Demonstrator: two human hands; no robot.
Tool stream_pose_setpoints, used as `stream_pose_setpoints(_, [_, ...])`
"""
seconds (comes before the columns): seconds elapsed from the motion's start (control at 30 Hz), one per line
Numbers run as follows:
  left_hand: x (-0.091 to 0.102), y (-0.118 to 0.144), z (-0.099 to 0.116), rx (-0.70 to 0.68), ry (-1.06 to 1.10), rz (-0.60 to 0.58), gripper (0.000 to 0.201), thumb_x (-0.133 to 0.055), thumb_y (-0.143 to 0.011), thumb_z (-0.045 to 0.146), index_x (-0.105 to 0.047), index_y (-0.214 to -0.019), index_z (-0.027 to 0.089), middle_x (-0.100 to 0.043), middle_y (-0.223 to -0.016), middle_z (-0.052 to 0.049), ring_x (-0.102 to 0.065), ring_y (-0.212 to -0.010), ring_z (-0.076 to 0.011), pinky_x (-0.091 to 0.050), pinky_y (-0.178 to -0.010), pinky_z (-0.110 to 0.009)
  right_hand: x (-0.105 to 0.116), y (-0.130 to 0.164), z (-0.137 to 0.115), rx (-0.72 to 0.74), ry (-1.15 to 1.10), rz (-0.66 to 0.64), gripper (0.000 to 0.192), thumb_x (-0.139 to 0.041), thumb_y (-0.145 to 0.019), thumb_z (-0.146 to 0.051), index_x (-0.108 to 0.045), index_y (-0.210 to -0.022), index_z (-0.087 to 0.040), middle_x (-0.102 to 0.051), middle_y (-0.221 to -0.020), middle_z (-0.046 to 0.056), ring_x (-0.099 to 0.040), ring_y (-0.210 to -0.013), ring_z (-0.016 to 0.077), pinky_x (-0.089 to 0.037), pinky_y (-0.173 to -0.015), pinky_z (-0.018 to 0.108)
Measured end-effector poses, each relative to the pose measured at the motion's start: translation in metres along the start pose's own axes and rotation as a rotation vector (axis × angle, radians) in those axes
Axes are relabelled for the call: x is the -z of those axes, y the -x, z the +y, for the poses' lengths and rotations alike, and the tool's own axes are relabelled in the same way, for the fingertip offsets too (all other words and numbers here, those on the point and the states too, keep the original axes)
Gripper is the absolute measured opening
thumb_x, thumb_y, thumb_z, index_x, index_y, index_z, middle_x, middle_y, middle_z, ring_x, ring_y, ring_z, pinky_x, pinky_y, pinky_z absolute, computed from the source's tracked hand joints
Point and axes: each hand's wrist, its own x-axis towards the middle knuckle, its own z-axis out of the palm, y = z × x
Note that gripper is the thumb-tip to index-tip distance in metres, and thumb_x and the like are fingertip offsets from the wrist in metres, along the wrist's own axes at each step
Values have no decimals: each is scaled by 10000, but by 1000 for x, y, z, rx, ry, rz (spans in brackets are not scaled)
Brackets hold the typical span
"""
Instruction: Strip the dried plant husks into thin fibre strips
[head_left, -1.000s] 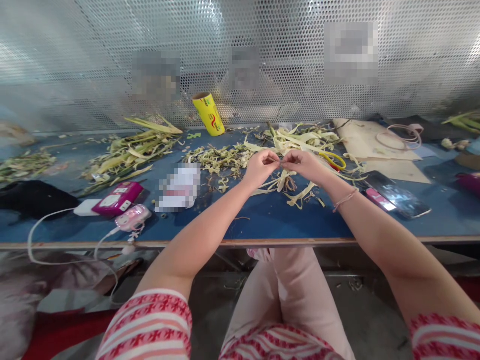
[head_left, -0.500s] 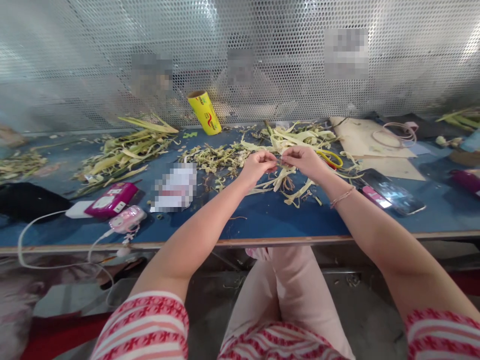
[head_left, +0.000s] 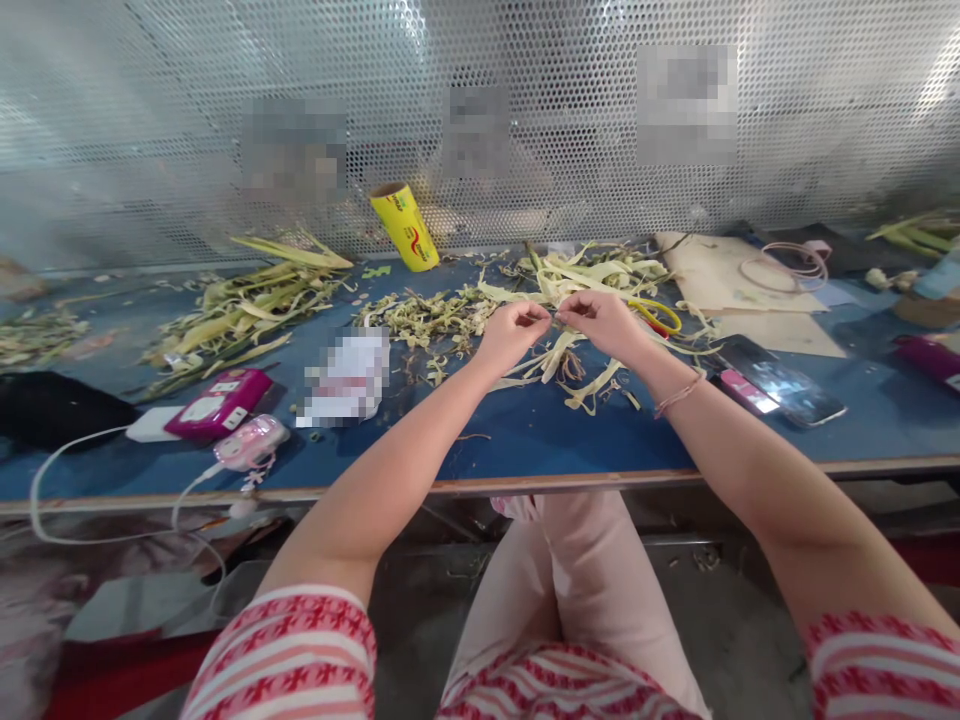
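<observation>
My left hand (head_left: 515, 333) and my right hand (head_left: 598, 322) meet fingertip to fingertip above the blue table, each pinched closed. Whatever lies between the fingers is too small to make out. Right behind and below them spreads a heap of pale yellow-green plant strips (head_left: 581, 278), like husks or leaves, with a few curled strips (head_left: 589, 387) hanging toward me. To the left of my left hand lies a pile of small dry plant scraps (head_left: 427, 315). Beside my right hand, the yellow loop handle (head_left: 664, 312) of a tool, partly red, rests among the strips.
A yellow cardboard tube (head_left: 405, 228) stands tilted against the perforated metal panel (head_left: 585, 120). Another husk pile (head_left: 247, 300) lies left. A magenta box (head_left: 219, 403), a pink case on a white cable (head_left: 251, 443), and a phone (head_left: 780, 380) lie nearer the table edge (head_left: 555, 484). Flattened cardboard (head_left: 720, 275) is at right.
The whole view has shifted slightly. My hands keep the same pinched pose, fingertips together, at nearly the same spot. The things on the table have not moved.
</observation>
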Motion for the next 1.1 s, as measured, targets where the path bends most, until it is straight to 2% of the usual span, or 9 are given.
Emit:
stream_pose_setpoints(0.13, [1, 4, 8, -224, -301, 64, 63, -657, -747, 129, -665, -708, 178, -671, -830, -49, -607, -852, -181, -482, -834, -339, -3, 3, -7, -5, 35, 34, 168, -651, -777, -335, -663, -730, -174, -579, -622, -1, -469, -600, 126, -396, -619, 292])
stream_pose_setpoints(0.2, [0, 6, 11, -274, -366, 64, 81, -647, -742, 122, -660, -685, 178, -672, -810, -48, -609, -885, -194, -472, -874, -354, -5, 5, -9, -5, 61, 55, 162, -635, -781, -321, -671, -735, -169, -593, -631, 3, -463, -597, 124, -389, -611, 287])
stream_pose_setpoints(0.3, [-2, 7, 13, -182, -328, 40, 73, -630, -748, 142, -658, -685, 166, -675, -773, -42, -610, -805, -175, -479, -807, -329, -8, 7, -12, 19, 127, 70, 140, -615, -791, -279, -676, -745, -161, -611, -650, 9, -471, -604, 124, -381, -615, 284])
stream_pose_setpoints(0.4, [-3, 6, 9, -15, -169, 0, 71, -636, -753, 192, -661, -704, 148, -668, -710, -25, -591, -690, -142, -465, -710, -294, -9, 8, -13, 74, 175, 57, 118, -603, -810, -240, -672, -755, -161, -621, -671, 14, -493, -626, 131, -385, -635, 287])
stream_pose_setpoints(0.53, [-4, 4, 4, 76, 48, 0, 103, -673, -732, 242, -673, -726, 139, -665, -678, -11, -585, -657, -121, -449, -674, -268, -8, 8, -12, 160, 195, 74, 94, -611, -825, -218, -664, -760, -173, -639, -748, 34, -538, -707, 153, -417, -687, 299])
stream_pose_setpoints(0.67, [-5, 5, 6, 95, 178, 14, 108, -697, -706, 226, -692, -757, 131, -700, -724, -25, -621, -706, -126, -476, -718, -272, -9, 8, -8, 188, 170, 78, 98, -607, -847, -229, -655, -776, -181, -637, -834, 54, -570, -756, 166, -458, -709, 311])
stream_pose_setpoints(0.87, [-4, 6, 8, 45, 162, 1, 119, -676, -725, 231, -713, -782, 134, -724, -753, -38, -629, -725, -132, -484, -727, -276, -10, 6, -2, 184, 43, 56, 89, -592, -866, -231, -603, -790, -187, -589, -847, 47, -602, -766, 163, -517, -729, 327])
stream_pose_setpoints(0.97, [-3, 6, 8, 49, 119, -10, 105, -662, -730, 231, -696, -757, 136, -700, -712, -28, -600, -673, -120, -471, -692, -269, -12, 3, 1, 128, -59, 26, 120, -609, -870, -249, -567, -769, -200, -587, -787, 25, -610, -724, 157, -534, -710, 331])
stream_pose_setpoints(1.1, [-3, 4, 9, 15, 40, -45, 58, -603, -735, 166, -654, -725, 143, -673, -706, -13, -579, -647, -104, -470, -694, -262, -12, 2, -2, -19, -153, -20, 148, -602, -868, -160, -530, -745, -203, -576, -689, -8, -597, -654, 140, -542, -713, 340])
